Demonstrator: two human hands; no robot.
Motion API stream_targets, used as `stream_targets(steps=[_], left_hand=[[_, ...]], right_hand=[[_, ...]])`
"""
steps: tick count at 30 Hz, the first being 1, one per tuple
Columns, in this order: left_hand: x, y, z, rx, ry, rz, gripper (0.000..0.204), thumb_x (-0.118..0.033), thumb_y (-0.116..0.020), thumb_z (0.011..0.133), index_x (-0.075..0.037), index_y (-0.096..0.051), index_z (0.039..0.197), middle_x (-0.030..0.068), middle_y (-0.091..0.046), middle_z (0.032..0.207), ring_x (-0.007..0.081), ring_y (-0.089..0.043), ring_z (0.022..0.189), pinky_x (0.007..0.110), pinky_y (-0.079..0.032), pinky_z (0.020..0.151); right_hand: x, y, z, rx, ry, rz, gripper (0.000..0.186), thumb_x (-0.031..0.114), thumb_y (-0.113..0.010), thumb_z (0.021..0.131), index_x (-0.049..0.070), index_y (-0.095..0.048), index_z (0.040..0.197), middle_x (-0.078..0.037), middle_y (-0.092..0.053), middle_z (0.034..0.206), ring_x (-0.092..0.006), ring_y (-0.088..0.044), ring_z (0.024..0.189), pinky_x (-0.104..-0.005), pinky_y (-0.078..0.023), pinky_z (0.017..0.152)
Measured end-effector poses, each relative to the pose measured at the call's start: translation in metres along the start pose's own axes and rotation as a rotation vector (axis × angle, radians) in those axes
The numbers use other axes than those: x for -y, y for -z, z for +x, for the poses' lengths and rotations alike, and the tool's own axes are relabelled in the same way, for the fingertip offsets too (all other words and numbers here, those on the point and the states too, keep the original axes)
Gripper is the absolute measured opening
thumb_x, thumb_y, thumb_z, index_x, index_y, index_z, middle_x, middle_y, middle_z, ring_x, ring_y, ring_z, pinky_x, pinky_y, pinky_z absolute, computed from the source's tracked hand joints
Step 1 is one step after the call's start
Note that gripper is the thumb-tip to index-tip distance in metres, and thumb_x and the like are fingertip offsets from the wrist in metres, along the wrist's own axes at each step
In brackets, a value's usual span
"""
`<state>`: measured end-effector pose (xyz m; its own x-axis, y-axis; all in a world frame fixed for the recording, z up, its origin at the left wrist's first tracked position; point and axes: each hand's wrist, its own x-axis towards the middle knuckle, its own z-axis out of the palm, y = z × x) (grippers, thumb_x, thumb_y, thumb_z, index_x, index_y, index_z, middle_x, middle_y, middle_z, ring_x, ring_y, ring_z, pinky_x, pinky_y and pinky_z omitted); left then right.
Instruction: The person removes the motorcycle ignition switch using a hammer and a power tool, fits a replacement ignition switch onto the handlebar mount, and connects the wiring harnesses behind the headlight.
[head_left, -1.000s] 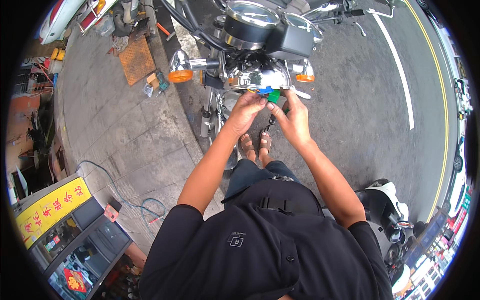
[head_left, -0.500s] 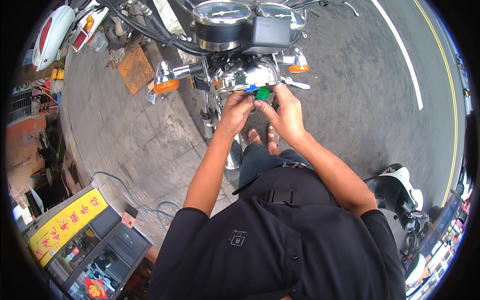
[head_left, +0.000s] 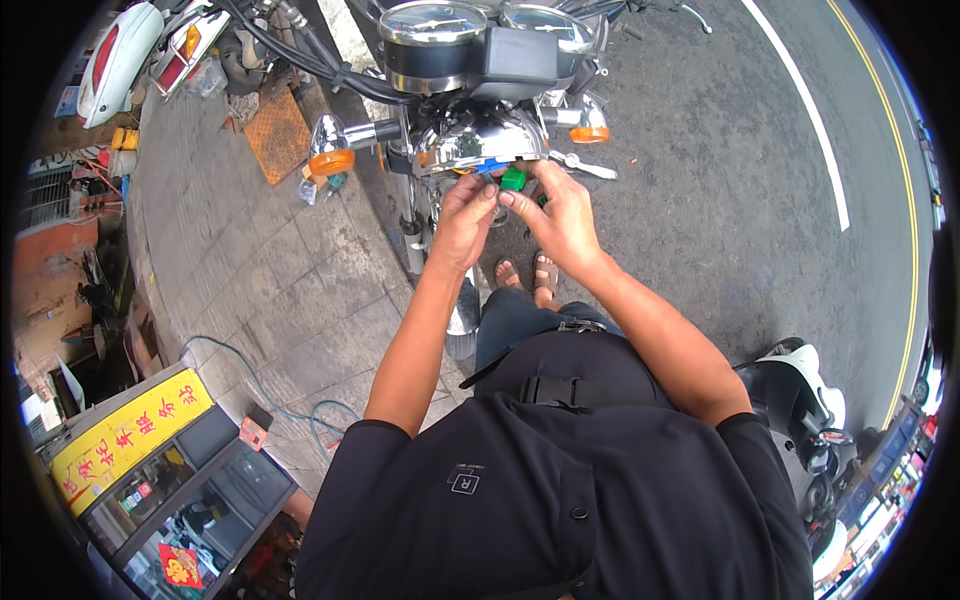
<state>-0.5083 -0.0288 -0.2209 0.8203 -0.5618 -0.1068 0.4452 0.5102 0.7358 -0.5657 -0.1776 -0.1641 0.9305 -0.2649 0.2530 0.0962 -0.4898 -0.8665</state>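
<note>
A chrome headlight housing sits at the front of a motorcycle, with both of my hands at its underside. A green plug connector shows just below the rim, between my hands. My right hand is closed on it, the thumb against its lower side and the fingers partly behind the housing edge. A blue plug connector shows under the rim, above my left fingertips. My left hand is closed in a pinch beside the green connector; what lies between its fingertips is hidden.
Round gauges stand above the housing, flanked by an orange-lensed left turn signal and a right one. A rusty plate lies on the paving at left. A glass display case and a parked scooter stand nearer.
The view has shifted slightly, so the motorcycle sits a little higher and farther left. Both hands stay under the housing; the green connector appears slightly turned.
</note>
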Motion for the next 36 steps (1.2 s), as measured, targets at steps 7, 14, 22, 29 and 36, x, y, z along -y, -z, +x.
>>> stream_targets(steps=[7,14,22,29,36], left_hand=[[0.003,-0.002,0.003,-0.039,0.012,0.043,0.027,-0.003,-0.054,0.092,0.002,-0.057,0.119,0.0074,-0.061,0.115,0.0170,-0.056,0.110,0.033,-0.040,0.100],[-0.002,-0.029,-0.039,-0.259,0.011,0.076,0.026,-0.012,-0.055,0.096,-0.004,-0.056,0.121,0.0053,-0.061,0.116,0.0173,-0.057,0.110,0.034,-0.044,0.098],[0.052,0.024,-0.150,-0.076,0.303,0.611,0.040,-0.025,-0.065,0.091,-0.005,-0.056,0.124,0.0094,-0.064,0.113,0.0213,-0.061,0.102,0.034,-0.047,0.093],[0.054,0.044,-0.229,-0.002,-0.114,1.164,0.074,-0.033,-0.078,0.072,-0.010,-0.048,0.135,0.0149,-0.045,0.138,0.0335,-0.042,0.128,0.044,-0.035,0.106],[-0.005,0.111,-0.364,-0.228,-0.045,1.050,0.055,-0.026,-0.074,0.075,-0.012,-0.056,0.125,0.0118,-0.060,0.119,0.0304,-0.055,0.116,0.041,-0.044,0.096]], right_hand=[[-0.009,0.005,0.002,-0.028,0.084,0.088,0.031,0.024,-0.074,0.080,0.002,-0.063,0.100,-0.018,-0.061,0.090,-0.0371,-0.062,0.083,-0.0416,-0.050,0.074],[-0.002,0.016,-0.021,0.071,-0.097,0.179,0.035,0.018,-0.068,0.086,0.001,-0.059,0.115,-0.015,-0.063,0.104,-0.0288,-0.064,0.095,-0.0349,-0.050,0.083],[0.045,0.011,-0.076,0.314,-0.318,0.286,0.021,0.018,-0.061,0.095,-0.001,-0.065,0.104,-0.006,-0.068,0.085,-0.0109,-0.060,0.073,-0.0267,-0.049,0.069],[0.151,-0.038,-0.103,0.566,-0.548,0.703,0.023,0.023,-0.055,0.099,0.001,-0.061,0.102,-0.006,-0.064,0.077,-0.0041,-0.045,0.050,-0.0182,-0.033,0.044],[0.242,-0.107,-0.135,0.592,-0.440,0.989,0.029,0.030,-0.049,0.101,0.001,-0.055,0.102,-0.006,-0.058,0.077,-0.0061,-0.039,0.046,-0.0199,-0.030,0.040]])
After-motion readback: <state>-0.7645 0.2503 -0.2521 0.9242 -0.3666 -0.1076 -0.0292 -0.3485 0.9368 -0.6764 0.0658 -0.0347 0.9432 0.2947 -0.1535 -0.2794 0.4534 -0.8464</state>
